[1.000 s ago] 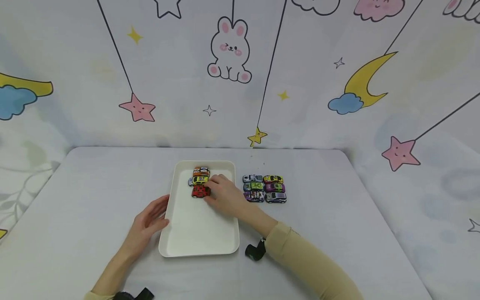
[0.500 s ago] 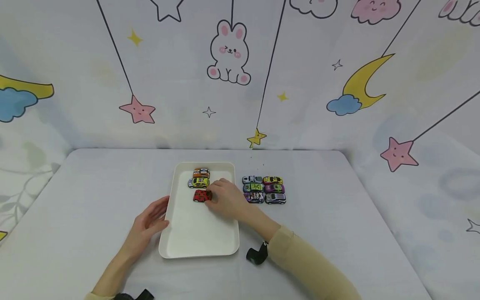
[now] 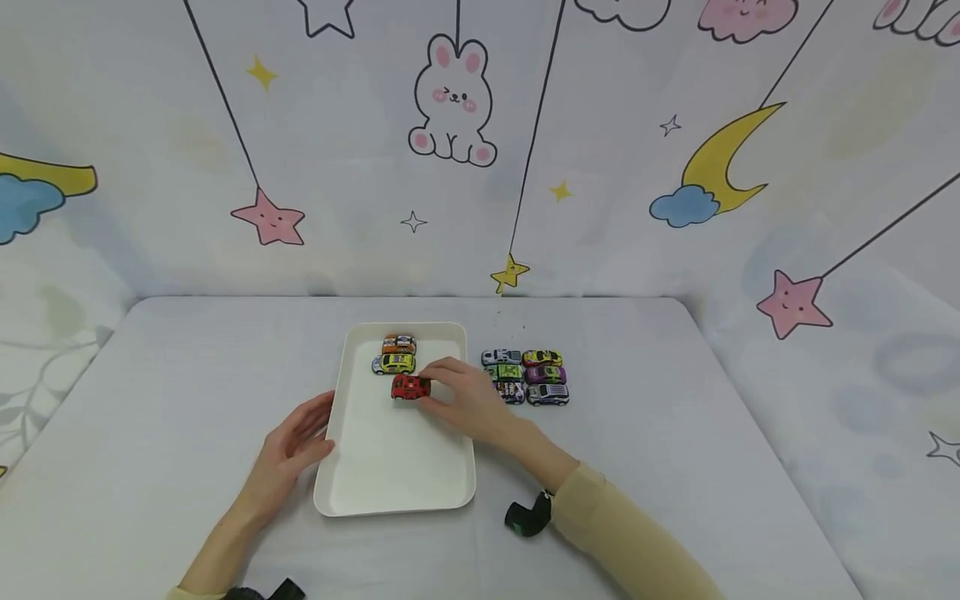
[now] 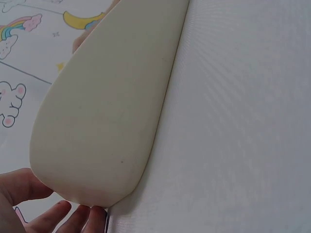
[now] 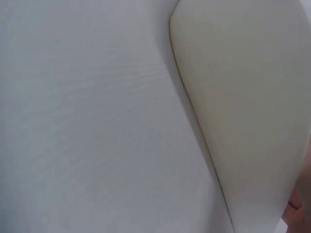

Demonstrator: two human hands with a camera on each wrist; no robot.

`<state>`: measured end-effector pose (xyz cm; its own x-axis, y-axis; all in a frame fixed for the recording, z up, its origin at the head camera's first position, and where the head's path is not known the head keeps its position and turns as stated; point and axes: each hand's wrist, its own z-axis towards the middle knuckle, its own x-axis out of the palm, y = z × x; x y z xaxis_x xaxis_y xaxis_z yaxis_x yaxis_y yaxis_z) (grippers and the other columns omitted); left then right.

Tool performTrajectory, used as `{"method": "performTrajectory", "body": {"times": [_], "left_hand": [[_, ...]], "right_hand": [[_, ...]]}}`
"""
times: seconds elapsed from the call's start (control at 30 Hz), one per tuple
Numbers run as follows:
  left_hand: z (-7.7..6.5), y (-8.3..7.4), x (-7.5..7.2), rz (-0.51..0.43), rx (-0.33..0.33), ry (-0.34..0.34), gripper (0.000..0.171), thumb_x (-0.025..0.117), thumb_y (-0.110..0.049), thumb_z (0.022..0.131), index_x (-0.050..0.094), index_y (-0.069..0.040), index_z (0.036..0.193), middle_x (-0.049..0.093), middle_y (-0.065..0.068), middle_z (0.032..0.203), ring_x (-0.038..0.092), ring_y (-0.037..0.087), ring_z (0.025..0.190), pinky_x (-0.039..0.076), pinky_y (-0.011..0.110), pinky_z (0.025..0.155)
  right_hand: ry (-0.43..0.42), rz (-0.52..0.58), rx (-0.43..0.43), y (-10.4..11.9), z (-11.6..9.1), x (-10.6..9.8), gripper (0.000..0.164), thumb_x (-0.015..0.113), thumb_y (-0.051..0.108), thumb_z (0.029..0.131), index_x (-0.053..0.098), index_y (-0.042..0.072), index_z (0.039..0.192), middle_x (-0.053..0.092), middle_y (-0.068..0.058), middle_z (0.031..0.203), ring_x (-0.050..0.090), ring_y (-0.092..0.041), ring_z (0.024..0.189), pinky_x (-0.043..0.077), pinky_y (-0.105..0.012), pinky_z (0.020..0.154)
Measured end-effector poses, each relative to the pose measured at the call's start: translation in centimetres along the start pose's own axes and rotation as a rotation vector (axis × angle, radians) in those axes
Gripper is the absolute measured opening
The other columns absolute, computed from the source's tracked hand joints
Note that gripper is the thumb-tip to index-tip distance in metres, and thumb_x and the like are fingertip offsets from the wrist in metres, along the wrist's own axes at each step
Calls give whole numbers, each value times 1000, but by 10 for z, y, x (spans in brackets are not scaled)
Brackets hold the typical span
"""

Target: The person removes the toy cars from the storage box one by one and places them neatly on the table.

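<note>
In the head view my right hand [image 3: 467,397] reaches over the white tray [image 3: 393,467] and pinches a red toy car [image 3: 410,387] with dark spots between thumb and fingers. Just behind it in the tray, a yellow toy car [image 3: 393,364] and an orange-and-white toy car [image 3: 399,343] sit close together. My left hand [image 3: 292,442] rests against the tray's left side, fingertips and thumb on its outer wall. The left wrist view shows those fingers at the tray's pale wall [image 4: 107,107]. Only a sliver of the right hand [image 5: 299,194] appears in the right wrist view.
Right of the tray, several toy cars stand in two columns, among them a purple car [image 3: 547,375] and a silver one [image 3: 547,394]; my right hand partly covers the left column. A white cloth [image 3: 660,442] covers the table, and a patterned backdrop [image 3: 360,150] rises behind it.
The red car has come away from the yellow car, first toward me, then to the right, along with my right hand. My left hand has stayed at the tray's side.
</note>
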<state>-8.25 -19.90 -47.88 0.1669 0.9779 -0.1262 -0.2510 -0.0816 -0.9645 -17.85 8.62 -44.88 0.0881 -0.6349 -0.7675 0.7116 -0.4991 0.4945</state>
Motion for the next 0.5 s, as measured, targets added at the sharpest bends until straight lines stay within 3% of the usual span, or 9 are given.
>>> {"method": "performTrajectory", "body": {"times": [0.27,0.5], "left_hand": [[0,-1,0,9,-1,2,57,56,7,96,33,12,148,45,15,151,47,1,135,43,12,106],[0,0,1,-3,7,3,57,56,8,95,33,13,147,46,12,151,48,2,135,43,12,106]], "right_hand": [[-125,35,-78,-10,-16,-10,32,81,13,84,72,7,115,69,-4,115,68,-16,104,59,-25,91],[-231,62,-74,-27,-33,-19,33,80,11,85,72,4,116,68,-7,117,67,-19,107,59,-28,91]]}}
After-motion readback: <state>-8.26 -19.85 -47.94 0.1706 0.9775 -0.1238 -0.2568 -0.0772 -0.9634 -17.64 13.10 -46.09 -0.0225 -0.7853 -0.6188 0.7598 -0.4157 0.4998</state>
